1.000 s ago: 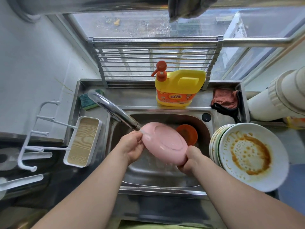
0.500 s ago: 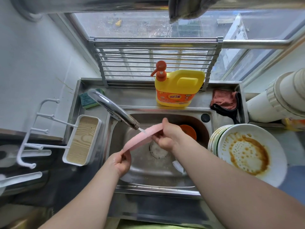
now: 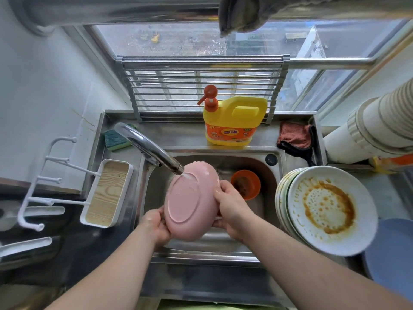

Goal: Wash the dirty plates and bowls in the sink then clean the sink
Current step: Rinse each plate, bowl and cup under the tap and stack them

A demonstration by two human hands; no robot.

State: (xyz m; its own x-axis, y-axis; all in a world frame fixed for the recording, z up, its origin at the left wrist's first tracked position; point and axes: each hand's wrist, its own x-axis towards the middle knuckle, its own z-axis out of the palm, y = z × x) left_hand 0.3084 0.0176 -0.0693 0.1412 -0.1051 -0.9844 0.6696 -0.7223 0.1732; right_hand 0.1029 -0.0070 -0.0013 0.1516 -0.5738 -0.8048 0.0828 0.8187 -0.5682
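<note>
I hold a pink plate (image 3: 190, 202) over the steel sink (image 3: 263, 211), its underside turned towards me. Water from the tap (image 3: 152, 151) runs onto its upper edge. My left hand (image 3: 155, 224) grips the plate's lower left rim. My right hand (image 3: 232, 209) grips its right rim. An orange bowl (image 3: 245, 184) with brown residue sits in the sink behind my right hand. A stack of white plates (image 3: 330, 209) leans at the sink's right edge, the top one stained with brown sauce.
A yellow detergent bottle (image 3: 234, 121) with an orange pump stands on the ledge behind the sink. A green sponge (image 3: 115, 140) lies back left, a pink cloth (image 3: 295, 135) back right. A white tray with hooks (image 3: 107, 193) sits left. A blue plate (image 3: 393, 253) lies at the right.
The plate has been turned from edge-on to show its underside again. My right hand moved from its top edge to its right rim, and my left hand shifted to the lower left rim.
</note>
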